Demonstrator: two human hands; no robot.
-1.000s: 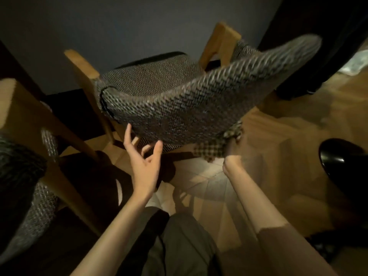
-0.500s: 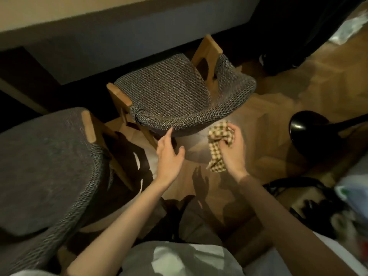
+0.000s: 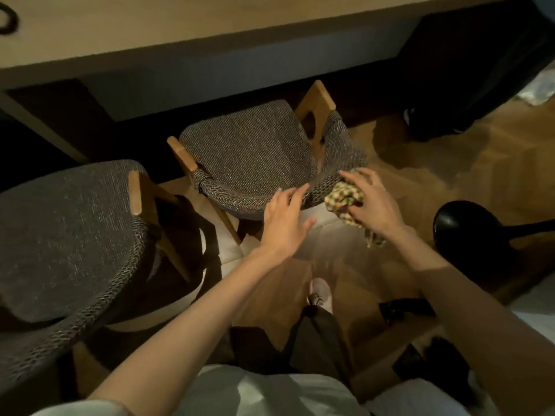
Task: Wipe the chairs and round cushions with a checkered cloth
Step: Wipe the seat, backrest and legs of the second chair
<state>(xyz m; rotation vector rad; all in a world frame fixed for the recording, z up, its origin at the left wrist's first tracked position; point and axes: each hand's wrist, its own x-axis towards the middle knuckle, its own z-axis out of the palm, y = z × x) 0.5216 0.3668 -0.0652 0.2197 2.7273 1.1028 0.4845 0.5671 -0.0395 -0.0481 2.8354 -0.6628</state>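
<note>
The right hand (image 3: 372, 202) grips the crumpled checkered cloth (image 3: 345, 199) against the grey woven, curved chair back (image 3: 240, 199) at frame centre; the left hand (image 3: 283, 223), fingers spread, touches that rim beside it.

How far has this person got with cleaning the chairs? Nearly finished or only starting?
Done: unclear; no fabric shows a sign of wiping. In hand: the right hand holds the bunched checkered cloth against the curved back of the middle chair, and the left hand touches that back beside it. Left, probably: the nearer chair on the left, untouched by either hand.
</note>
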